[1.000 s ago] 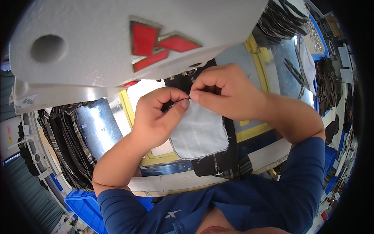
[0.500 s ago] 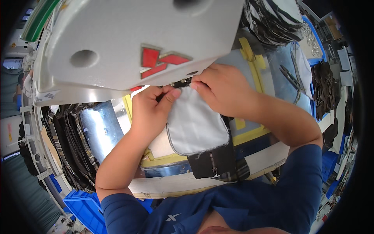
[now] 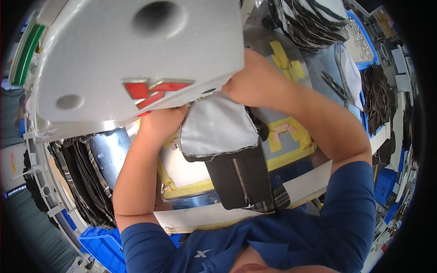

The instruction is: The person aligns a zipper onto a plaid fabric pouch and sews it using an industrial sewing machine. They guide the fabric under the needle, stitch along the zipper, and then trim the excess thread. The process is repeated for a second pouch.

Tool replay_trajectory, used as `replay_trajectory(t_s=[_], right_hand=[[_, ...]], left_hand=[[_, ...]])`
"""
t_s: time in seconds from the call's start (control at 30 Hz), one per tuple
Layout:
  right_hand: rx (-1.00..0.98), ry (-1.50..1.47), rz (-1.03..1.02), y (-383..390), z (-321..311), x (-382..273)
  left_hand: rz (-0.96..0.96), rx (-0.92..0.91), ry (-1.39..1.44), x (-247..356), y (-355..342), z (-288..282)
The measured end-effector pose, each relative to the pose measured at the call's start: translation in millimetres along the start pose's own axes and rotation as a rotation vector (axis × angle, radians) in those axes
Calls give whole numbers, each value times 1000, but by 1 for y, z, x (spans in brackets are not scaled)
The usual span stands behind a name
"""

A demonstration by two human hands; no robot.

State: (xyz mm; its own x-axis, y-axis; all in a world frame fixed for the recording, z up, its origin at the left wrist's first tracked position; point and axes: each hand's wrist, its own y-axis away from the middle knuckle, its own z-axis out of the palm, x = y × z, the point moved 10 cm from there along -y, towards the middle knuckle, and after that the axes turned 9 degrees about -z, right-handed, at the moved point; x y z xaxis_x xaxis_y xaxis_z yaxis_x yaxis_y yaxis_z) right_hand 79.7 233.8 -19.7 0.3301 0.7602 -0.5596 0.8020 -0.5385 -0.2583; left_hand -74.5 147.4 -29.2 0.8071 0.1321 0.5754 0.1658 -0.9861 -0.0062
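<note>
A pale grey lining piece (image 3: 219, 126) with a dark frayed edge lies over a black fabric panel (image 3: 221, 179) that has a metal zipper (image 3: 239, 179). Its far end runs under the white sewing machine head (image 3: 100, 54), out of sight. My left hand (image 3: 165, 120) is at the lining's far left corner, fingers hidden by the machine, so its grip does not show. At the far right corner, my right hand (image 3: 250, 82) is curled closed at the fabric edge, its fingertips hidden behind the machine. Plaid fabric (image 3: 281, 198) shows beside the zipper panel.
Yellow tape (image 3: 289, 161) marks the work plate. Dark fabric pieces (image 3: 82, 182) hang stacked at left; another stack (image 3: 312, 20) lies far right. Pliers (image 3: 335, 86) rest at right, near a blue-rimmed tray (image 3: 362, 41) of metal parts. A blue bin (image 3: 102, 245) stands lower left.
Both hands have moved farther under the machine head with the fabric's far end. The lining has slid away from me, so more of the zipper shows. The view has shifted too.
</note>
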Motion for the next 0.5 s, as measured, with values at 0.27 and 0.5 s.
replay_trajectory(t_s=[0.27,0.5], right_hand=[[-203,26,174,-12,1,8],[-111,-6,127,-13,1,13]], left_hand=[[80,47,-70,2,-2,1],[95,38,69,9,-5,-3]])
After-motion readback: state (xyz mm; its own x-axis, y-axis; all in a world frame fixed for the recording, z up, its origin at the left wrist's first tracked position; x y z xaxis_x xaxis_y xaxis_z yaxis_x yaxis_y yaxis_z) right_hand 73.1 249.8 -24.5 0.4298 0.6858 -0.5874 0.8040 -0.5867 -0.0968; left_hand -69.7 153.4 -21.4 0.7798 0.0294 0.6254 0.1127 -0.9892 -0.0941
